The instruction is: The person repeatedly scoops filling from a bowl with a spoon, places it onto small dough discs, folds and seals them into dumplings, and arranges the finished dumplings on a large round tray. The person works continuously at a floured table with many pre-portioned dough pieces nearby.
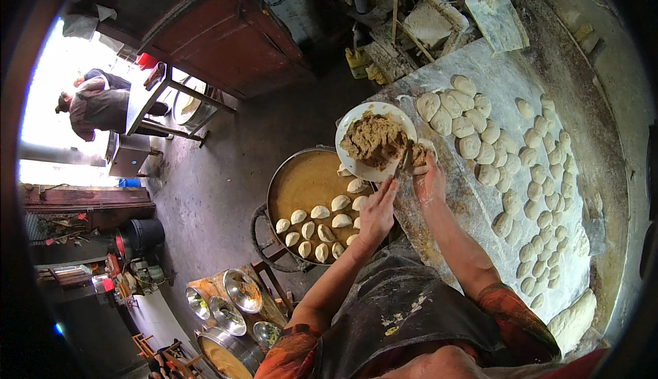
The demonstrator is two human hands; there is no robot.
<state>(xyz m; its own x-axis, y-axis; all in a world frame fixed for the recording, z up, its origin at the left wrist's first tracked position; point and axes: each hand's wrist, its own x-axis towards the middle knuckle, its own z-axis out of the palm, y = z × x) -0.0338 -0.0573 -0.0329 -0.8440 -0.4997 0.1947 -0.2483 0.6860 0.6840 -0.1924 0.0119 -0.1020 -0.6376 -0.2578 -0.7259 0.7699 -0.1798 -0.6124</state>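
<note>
My left hand [378,213] grips a thin, flat-bladed tool [402,163] whose blade meets the rim of a white bowl [345,159]. Inside that bowl sits a brown minced filling [374,137]. Close by on the right, my right hand [432,181] holds a flattened dough wrapper [431,145] with a lump of filling [419,155] on it. Below and left of the bowl is a large round pan [293,178] with folded dumplings [325,233] over its lower and right part. My left forearm crosses the pan's right edge and hides some dumplings.
Many dough pieces [486,153] lie on the floured worktable [478,214] at right, with a large dough mass [573,320] at its near end. Metal bowls [241,290] and a pot [231,350] stand lower left. Another person [100,104] is beside a table [149,101] farther off.
</note>
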